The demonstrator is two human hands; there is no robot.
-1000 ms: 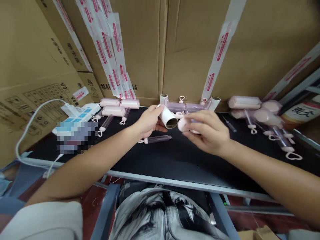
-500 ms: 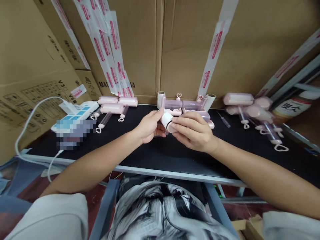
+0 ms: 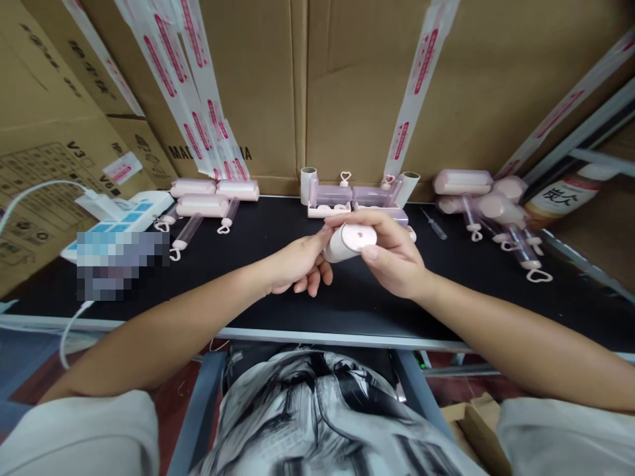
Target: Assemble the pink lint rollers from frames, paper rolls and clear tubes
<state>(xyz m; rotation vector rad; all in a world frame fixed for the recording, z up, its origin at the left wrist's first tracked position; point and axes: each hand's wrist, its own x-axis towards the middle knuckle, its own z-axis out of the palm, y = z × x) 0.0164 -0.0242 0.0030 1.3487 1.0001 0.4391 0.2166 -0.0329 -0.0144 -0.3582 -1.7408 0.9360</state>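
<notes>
Between my two hands, above the middle of the black table, is a white roll with a pale pink end cap (image 3: 361, 237) that has a small hole in its centre. My left hand (image 3: 300, 264) grips the far left end of the roll, thumb on top and fingers curled below. My right hand (image 3: 394, 254) is closed around the capped end, its thumb against the cap's lower edge. Just behind my hands lie pink and lilac plastic cases (image 3: 333, 196) with heart-shaped rings, flanked by an upright white roll (image 3: 308, 185) and a leaning white roll (image 3: 409, 188).
A pile of pink cylinders (image 3: 203, 205) with clear handles lies left, beside a power strip (image 3: 143, 215) with white cables. Another pile (image 3: 501, 198) lies right, near a bottle (image 3: 570, 195). A small screwdriver (image 3: 434, 225) rests on the table (image 3: 297, 311). Cardboard (image 3: 362, 86) stands behind.
The roll has been turned so that its pink cap faces me. My right hand has shifted its hold round the cap. The whole view has shifted slightly.
</notes>
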